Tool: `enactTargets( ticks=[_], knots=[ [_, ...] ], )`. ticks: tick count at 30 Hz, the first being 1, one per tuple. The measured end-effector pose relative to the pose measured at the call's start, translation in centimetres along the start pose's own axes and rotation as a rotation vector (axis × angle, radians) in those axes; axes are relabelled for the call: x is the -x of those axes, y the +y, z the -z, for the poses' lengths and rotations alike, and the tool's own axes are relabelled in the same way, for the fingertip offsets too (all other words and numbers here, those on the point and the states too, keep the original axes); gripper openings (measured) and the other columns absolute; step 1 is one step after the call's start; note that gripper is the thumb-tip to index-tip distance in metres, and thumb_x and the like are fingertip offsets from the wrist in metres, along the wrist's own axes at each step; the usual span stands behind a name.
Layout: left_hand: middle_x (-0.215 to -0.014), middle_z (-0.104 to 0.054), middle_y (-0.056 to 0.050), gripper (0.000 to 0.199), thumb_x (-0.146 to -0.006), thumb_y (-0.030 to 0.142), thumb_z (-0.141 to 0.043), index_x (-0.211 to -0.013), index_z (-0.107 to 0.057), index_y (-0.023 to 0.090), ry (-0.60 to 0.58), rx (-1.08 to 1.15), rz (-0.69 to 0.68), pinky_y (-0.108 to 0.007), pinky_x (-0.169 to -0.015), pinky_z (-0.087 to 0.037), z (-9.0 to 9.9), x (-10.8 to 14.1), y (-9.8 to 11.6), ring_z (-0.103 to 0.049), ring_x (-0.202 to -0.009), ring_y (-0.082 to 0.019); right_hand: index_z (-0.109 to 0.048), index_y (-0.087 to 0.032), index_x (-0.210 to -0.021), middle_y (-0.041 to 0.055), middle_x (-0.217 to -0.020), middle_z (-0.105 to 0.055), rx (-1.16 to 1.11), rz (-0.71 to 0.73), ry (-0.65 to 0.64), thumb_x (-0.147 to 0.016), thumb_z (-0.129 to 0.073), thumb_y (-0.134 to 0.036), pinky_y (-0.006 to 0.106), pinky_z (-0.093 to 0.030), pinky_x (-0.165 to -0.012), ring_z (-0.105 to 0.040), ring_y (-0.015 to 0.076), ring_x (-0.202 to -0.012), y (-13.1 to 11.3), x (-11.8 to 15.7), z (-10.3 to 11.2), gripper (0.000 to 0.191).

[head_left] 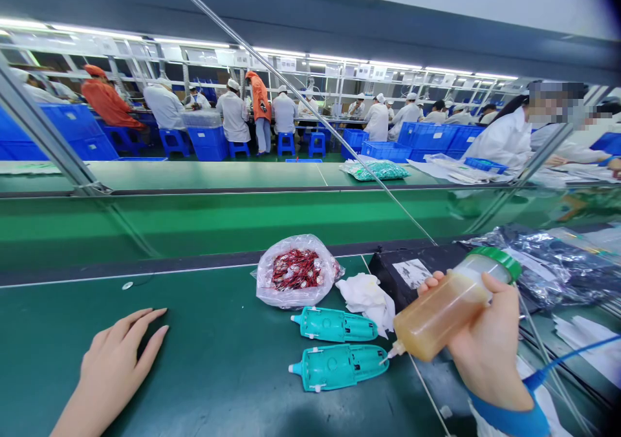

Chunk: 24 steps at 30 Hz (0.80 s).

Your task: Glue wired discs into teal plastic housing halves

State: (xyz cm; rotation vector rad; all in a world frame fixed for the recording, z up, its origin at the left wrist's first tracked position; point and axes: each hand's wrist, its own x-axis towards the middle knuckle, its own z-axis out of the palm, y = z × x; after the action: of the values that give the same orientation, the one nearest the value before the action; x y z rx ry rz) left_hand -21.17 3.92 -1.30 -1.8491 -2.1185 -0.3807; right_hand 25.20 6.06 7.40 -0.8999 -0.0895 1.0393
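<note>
My right hand (490,353) grips a translucent squeeze bottle (441,311) of amber liquid with a green cap, tilted so its thin nozzle points down and left. The nozzle tip sits just beside the lower of two teal plastic housings (337,367), and I cannot tell if they touch. The other teal housing (334,325) lies just above it on the green bench mat (218,340). My left hand (111,366) rests palm down on the mat, holding nothing. A clear plastic bag of red-wired parts (295,272) and a crumpled white cloth (366,301) lie beyond the housings.
A black pouch (407,272) and a crumpled silver bag (543,266) lie to the right. A blue wrist-strap cord (567,359) runs from my right wrist. Beyond a green conveyor belt (218,223), workers in white coats sit among blue crates (427,136).
</note>
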Motion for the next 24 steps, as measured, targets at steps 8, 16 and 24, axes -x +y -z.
enactTargets(
  ticks=[8,16,24],
  knots=[
    [-0.104,-0.068,-0.017,0.063,-0.082,0.049,-0.020,-0.101,-0.069,0.013,0.003,0.007,-0.006,-0.045,-0.085,-0.045,-0.27,0.08,-0.22,-0.061,-0.098,-0.033,-0.056,-0.016,-0.081,0.0032,-0.065,-0.055,0.032,-0.064,0.080,-0.076,-0.040,-0.041,0.029,-0.053,-0.045,-0.057,0.0166,-0.053,-0.14,0.44,-0.59,0.030],
    [-0.106,-0.067,-0.017,0.054,-0.081,0.044,-0.027,-0.102,-0.066,0.014,-0.009,0.004,-0.020,-0.044,-0.085,-0.046,-0.14,0.11,-0.45,-0.061,-0.098,-0.033,-0.056,-0.016,-0.082,0.0044,-0.062,-0.056,-0.006,-0.083,0.068,-0.075,-0.040,-0.038,0.031,-0.054,-0.042,-0.057,0.0185,-0.051,-0.19,0.24,-0.38,0.028],
    [-0.105,-0.066,-0.018,0.055,-0.081,0.044,-0.026,-0.101,-0.067,0.013,-0.003,0.011,-0.030,-0.046,-0.085,-0.046,-0.18,0.07,-0.39,-0.062,-0.096,-0.035,-0.057,-0.017,-0.084,0.0047,-0.064,-0.057,0.008,-0.079,0.056,-0.071,-0.045,-0.039,0.032,-0.054,-0.041,-0.059,0.0193,-0.051,-0.11,-0.09,0.00,0.028]
  ],
)
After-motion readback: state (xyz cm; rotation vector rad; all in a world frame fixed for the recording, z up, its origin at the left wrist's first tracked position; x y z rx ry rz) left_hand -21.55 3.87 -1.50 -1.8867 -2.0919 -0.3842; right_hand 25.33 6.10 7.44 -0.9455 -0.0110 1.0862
